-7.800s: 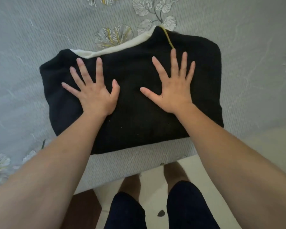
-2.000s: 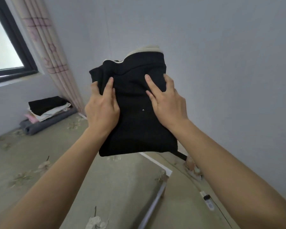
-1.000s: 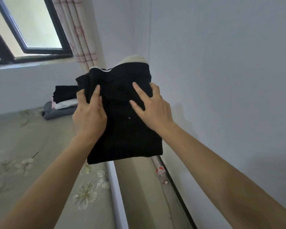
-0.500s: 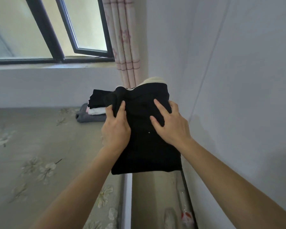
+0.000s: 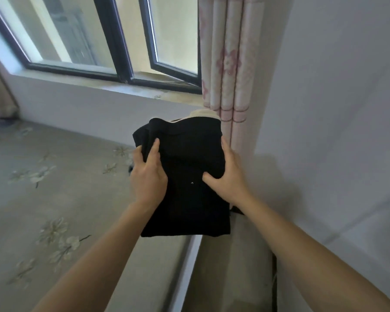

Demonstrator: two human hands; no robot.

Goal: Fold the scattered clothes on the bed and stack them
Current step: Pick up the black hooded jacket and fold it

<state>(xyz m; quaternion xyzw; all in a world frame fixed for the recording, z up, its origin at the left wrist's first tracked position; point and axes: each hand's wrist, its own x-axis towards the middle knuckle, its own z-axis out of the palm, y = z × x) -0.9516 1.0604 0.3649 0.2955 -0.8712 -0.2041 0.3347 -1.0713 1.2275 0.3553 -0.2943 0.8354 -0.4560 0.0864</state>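
Observation:
A folded black garment (image 5: 189, 167) with a cream edge at its far end is held in the air over the bed's far right corner. My left hand (image 5: 148, 176) grips its left side, thumb on top. My right hand (image 5: 227, 176) holds its right side, thumb pressed on the top face. The stack of folded clothes seen earlier in that corner is now hidden behind the garment and my hands.
The bed (image 5: 54, 199) with a grey flowered sheet fills the left. A pink patterned curtain (image 5: 227, 64) hangs just behind the garment. A dark-framed window (image 5: 113, 41) stands open above a sill. A white wall (image 5: 336, 109) is at right, with a gap (image 5: 230, 278) beside the bed.
Both hands carried the folded garment from the bed's near edge to the far corner by the curtain. The clothes stack, visible half a second ago, is now covered by the garment.

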